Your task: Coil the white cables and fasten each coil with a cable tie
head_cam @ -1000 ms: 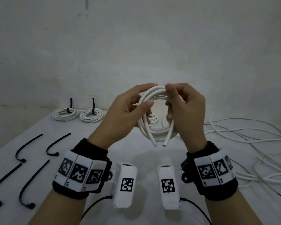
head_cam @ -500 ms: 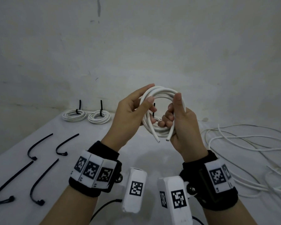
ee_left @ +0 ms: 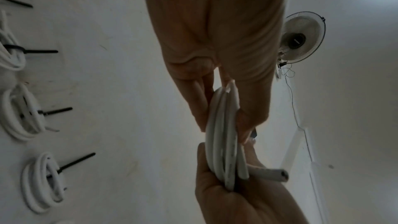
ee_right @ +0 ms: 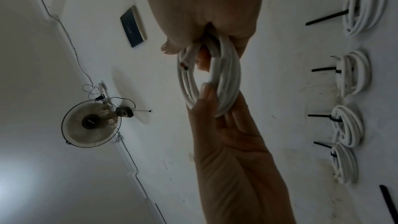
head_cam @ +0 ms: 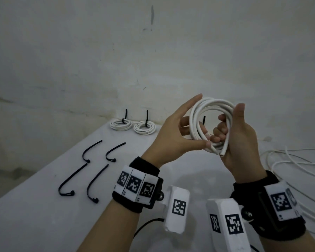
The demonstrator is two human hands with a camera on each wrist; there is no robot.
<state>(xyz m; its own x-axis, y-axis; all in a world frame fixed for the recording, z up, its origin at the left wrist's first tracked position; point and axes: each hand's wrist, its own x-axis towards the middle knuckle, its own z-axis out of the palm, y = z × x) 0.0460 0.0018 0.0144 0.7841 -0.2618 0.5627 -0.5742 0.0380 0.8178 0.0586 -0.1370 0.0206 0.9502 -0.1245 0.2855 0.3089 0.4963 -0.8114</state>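
Observation:
A white cable coil is held upright in the air between both hands, above the table. My left hand holds its left side, with the thumb against the lower strands and the fingers behind them. My right hand grips the right side, fingers curled through the loop and thumb pointing up. Both cut cable ends stick out at the bottom. The left wrist view shows the coil pinched edge-on. Several loose black cable ties lie at the left.
Two tied coils sit at the table's far edge against the wall, and another is partly hidden behind my hands. Loose white cables sprawl on the right. The grey table ends at the left.
My right hand has turned palm toward me and curled its fingers through the coil. The left thumb slid down to the lower strands. Both hands shifted right in view.

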